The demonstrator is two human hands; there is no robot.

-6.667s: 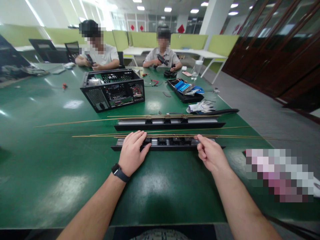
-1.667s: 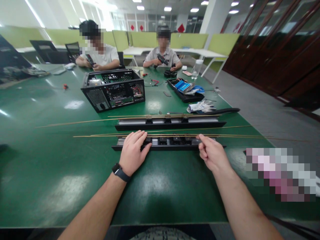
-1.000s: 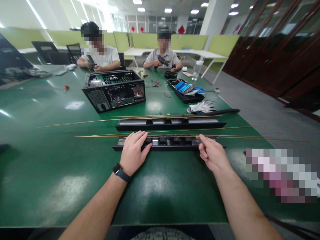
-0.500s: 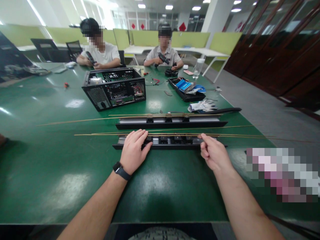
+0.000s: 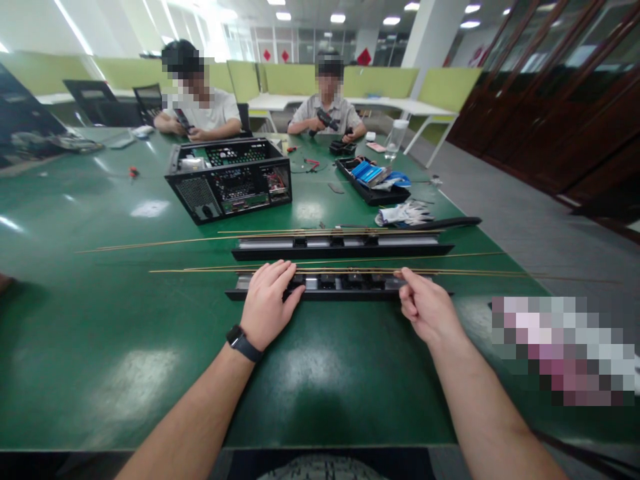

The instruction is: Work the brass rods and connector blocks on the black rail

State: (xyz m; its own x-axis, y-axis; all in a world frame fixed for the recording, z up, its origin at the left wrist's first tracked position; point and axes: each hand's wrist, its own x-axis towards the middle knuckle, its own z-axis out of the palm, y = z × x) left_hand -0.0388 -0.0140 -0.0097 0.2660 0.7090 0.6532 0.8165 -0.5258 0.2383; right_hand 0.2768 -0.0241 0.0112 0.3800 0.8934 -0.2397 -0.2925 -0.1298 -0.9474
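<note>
A long black trough-like rail point(image 5: 330, 294) with a silvery channel and several dark blocks inside lies crosswise in front of me. Several thin brass-coloured rods point(image 5: 210, 269) run along its far side and stick out past both ends. My left hand point(image 5: 270, 293) rests across the rail's left part, fingers over the far side and thumb on the near side, holding it. At the right part, my right hand point(image 5: 425, 300) is closed, with thumb and index finger pinching at a rod; the exact contact is partly hidden. Behind lies a similar black rail point(image 5: 345, 252) with more brass rods along it.
An open computer case point(image 5: 227, 183) stands at back left. To the right are a black tray point(image 5: 383, 195) with blue parts, white gloves point(image 5: 405, 213) and a clear bottle point(image 5: 396, 140). Two people sit across the green table point(image 5: 175, 387), each holding a dark tool.
</note>
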